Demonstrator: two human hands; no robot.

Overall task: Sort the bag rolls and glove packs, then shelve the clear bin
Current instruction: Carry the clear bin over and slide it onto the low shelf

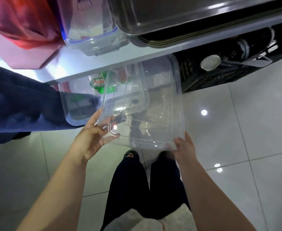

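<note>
I hold a large clear plastic bin [161, 104] over the floor, its far end under the steel shelf edge [103, 70]. My left hand [93, 135] grips its near left corner, fingers curled round the rim. My right hand [185, 147] grips the near right corner. A smaller clear container [127, 97] shows inside or through the bin. Behind it, a green and white pack [102, 83] lies in another clear bin [77, 105] under the shelf.
A black crate [220, 77] with a white cup stands on the floor to the right. On the shelf above sit a clear lidded box [90, 29], metal trays [186, 19] and a red bag [22, 22]. Someone's dark blue sleeve [20, 104] reaches in from the left. White tiles [253, 130] lie below.
</note>
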